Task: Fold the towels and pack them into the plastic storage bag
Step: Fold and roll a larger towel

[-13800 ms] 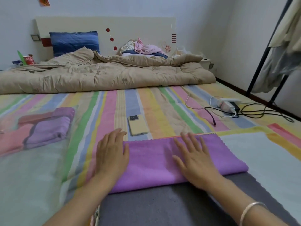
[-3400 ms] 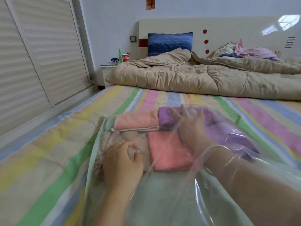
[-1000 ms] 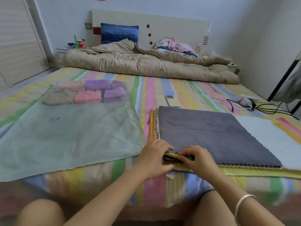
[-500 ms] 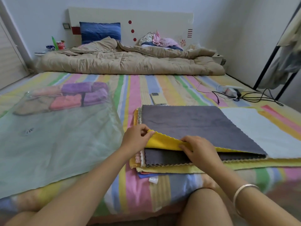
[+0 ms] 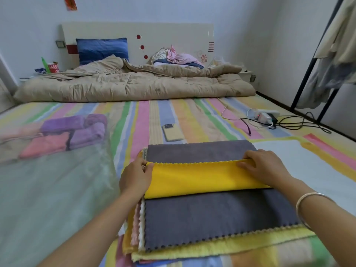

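The yellow towel (image 5: 202, 178) lay as a folded band across the towel stack (image 5: 192, 245), between my two hands, scalloped edge on the far side. My left hand (image 5: 135, 176) pinched the left end of that edge between thumb and fingers. My right hand (image 5: 265, 168) gripped the right end, fingers curled over it. Grey cloth showed just beyond the band, and a grey towel (image 5: 212, 214) covered the stack on the side nearer me, under my wrists. The plastic storage bag (image 5: 48, 189) lay flat on the bed (image 5: 192, 116) to the left of my left hand. Folded towels (image 5: 73, 130), purple and pink, sat inside its far end. A phone (image 5: 172, 132) lay on the striped sheet just beyond my hands. A power strip (image 5: 266, 116) with cables lay well beyond my right hand.
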{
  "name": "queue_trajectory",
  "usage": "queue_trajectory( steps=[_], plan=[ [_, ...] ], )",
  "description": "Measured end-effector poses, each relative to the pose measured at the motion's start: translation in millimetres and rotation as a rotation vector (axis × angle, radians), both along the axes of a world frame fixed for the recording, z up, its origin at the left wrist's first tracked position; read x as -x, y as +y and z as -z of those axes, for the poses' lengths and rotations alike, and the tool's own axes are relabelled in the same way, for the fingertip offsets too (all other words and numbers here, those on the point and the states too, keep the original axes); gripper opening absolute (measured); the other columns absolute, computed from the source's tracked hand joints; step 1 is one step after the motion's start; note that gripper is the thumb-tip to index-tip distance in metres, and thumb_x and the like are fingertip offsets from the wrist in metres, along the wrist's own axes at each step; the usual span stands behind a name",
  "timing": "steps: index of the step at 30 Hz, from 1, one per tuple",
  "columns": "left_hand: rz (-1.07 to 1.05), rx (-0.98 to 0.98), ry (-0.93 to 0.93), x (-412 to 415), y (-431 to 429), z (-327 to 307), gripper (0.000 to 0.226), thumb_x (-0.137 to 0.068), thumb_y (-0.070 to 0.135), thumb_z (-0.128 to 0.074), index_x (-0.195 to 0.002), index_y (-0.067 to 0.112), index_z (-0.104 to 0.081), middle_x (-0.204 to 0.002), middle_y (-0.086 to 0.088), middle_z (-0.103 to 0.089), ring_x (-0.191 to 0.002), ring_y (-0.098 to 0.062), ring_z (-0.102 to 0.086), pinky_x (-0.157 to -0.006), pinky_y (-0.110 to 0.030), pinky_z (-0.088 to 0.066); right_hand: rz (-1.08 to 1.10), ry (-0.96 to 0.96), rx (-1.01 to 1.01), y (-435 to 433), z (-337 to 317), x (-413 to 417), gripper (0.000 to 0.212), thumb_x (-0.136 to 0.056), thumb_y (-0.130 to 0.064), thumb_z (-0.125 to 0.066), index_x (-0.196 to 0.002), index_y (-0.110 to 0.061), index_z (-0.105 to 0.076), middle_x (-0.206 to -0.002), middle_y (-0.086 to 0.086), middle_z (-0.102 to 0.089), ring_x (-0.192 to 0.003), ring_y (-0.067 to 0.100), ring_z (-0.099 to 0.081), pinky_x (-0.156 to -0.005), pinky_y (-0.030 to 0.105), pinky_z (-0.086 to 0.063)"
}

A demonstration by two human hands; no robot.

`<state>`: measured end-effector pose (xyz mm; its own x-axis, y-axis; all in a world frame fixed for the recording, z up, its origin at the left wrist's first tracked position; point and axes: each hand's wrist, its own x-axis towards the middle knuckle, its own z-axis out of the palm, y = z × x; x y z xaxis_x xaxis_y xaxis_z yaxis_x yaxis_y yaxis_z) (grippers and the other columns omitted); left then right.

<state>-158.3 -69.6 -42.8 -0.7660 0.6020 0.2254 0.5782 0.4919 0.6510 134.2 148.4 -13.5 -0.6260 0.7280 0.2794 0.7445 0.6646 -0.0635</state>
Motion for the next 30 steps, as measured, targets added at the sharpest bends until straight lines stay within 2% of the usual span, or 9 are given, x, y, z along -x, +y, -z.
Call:
queue_trajectory(
  steps=[2, 8, 14, 18, 21, 24, 26, 28, 30],
  plan=[
    [-0.008, -0.009, 0.02, 9, 11, 2, 0.033, -0.097, 0.036, -0.053, -0.072, 0.016, -0.045, -0.065, -0.003, -0.052, -0.064, -0.025, -0.048, -0.054, -0.034, -0.032, 0.01, 0.044, 0.018, 18, 0, 9, 0.027, -0.092, -0.049, -0.054, -0.092, -0.023, -0.061, -0.074, -0.009, -0.046, -0.082, 0.022, -0.051, -0.068, 0.032, -0.033],
    [-0.025, -0.027, 0.094, 43, 46, 6, 0.03, -0.098, 0.037, -0.052, -0.078, 0.015, -0.052, -0.064, -0.004, -0.055, -0.061, -0.025, -0.05, -0.05, -0.037, -0.034, -0.059, 0.106, -0.061, 75, 0, 43, 0.028, -0.088, -0.054, -0.058, -0.083, -0.026, -0.059, -0.074, -0.008, -0.052, -0.081, 0.02, -0.051, -0.065, 0.031, -0.031],
    [-0.04, 0.029, 0.169, 71, 76, 12, 0.028, -0.097, 0.04, -0.051, -0.08, 0.018, -0.053, -0.068, 0.0, -0.058, -0.062, -0.024, -0.052, -0.051, -0.036, -0.037, -0.029, 0.072, -0.084, 113, 11, 68, 0.033, -0.085, -0.059, -0.059, -0.082, -0.026, -0.059, -0.065, -0.02, -0.038, -0.078, 0.014, -0.04, -0.076, 0.03, -0.031],
    [-0.016, 0.041, 0.209, 78, 83, 19, 0.029, -0.098, 0.039, -0.05, -0.082, 0.016, -0.053, -0.065, 0.0, -0.054, -0.06, -0.024, -0.05, -0.05, -0.034, -0.034, -0.002, 0.009, -0.09, 125, 26, 73, 0.03, -0.086, -0.061, -0.054, -0.084, -0.031, -0.057, -0.087, -0.009, -0.064, -0.092, 0.018, -0.05, -0.081, 0.033, -0.031],
    [0.002, 0.055, 0.241, 78, 85, 20, 0.027, -0.098, 0.039, -0.05, -0.086, 0.016, -0.055, -0.067, 0.001, -0.055, -0.062, -0.025, -0.051, -0.049, -0.033, -0.033, 0.068, -0.009, -0.042, 119, 30, 74, 0.028, -0.088, -0.056, -0.055, -0.095, -0.028, -0.058, -0.104, -0.002, -0.063, -0.105, 0.022, -0.049, -0.089, 0.036, -0.032],
    [-0.034, 0.03, 0.3, 73, 81, 13, 0.019, -0.097, 0.035, -0.052, -0.097, 0.018, -0.057, -0.087, 0.002, -0.065, -0.072, -0.025, -0.058, -0.052, -0.034, -0.042, 0.141, 0.072, -0.081, 94, 31, 80, 0.046, -0.089, -0.043, -0.06, -0.128, -0.02, -0.053, -0.134, 0.009, -0.051, -0.126, 0.031, -0.041, -0.104, 0.045, -0.031],
    [-0.037, -0.028, 0.431, 64, 77, 7, 0.016, -0.094, 0.025, -0.058, -0.107, 0.016, -0.059, -0.105, -0.002, -0.064, -0.087, -0.029, -0.062, -0.063, -0.038, -0.047, 0.113, 0.062, -0.014, 63, 27, 87, 0.061, -0.093, -0.053, -0.043, -0.147, -0.025, -0.035, -0.155, 0.007, -0.028, -0.143, 0.031, -0.021, -0.116, 0.052, -0.014],
    [0.067, -0.083, 0.552, 43, 78, 4, 0.026, -0.09, 0.016, -0.06, -0.116, 0.012, -0.061, -0.121, -0.007, -0.061, -0.109, -0.032, -0.058, -0.085, -0.045, -0.047, 0.037, -0.035, 0.151, 30, 32, 94, 0.079, -0.081, -0.077, -0.003, -0.152, -0.041, -0.009, -0.162, -0.005, 0.001, -0.149, 0.022, 0.006, -0.117, 0.05, 0.007],
    [0.23, -0.027, 0.587, 13, 81, 0, 0.041, -0.093, 0.03, -0.047, -0.13, 0.015, -0.057, -0.14, -0.006, -0.053, -0.131, -0.029, -0.046, -0.107, -0.047, -0.037, 0.012, -0.141, 0.263, 3, 41, 88, 0.094, -0.066, -0.086, 0.016, -0.15, -0.047, 0.002, -0.161, -0.011, 0.013, -0.147, 0.016, 0.017, -0.116, 0.049, 0.014]
  ],
)
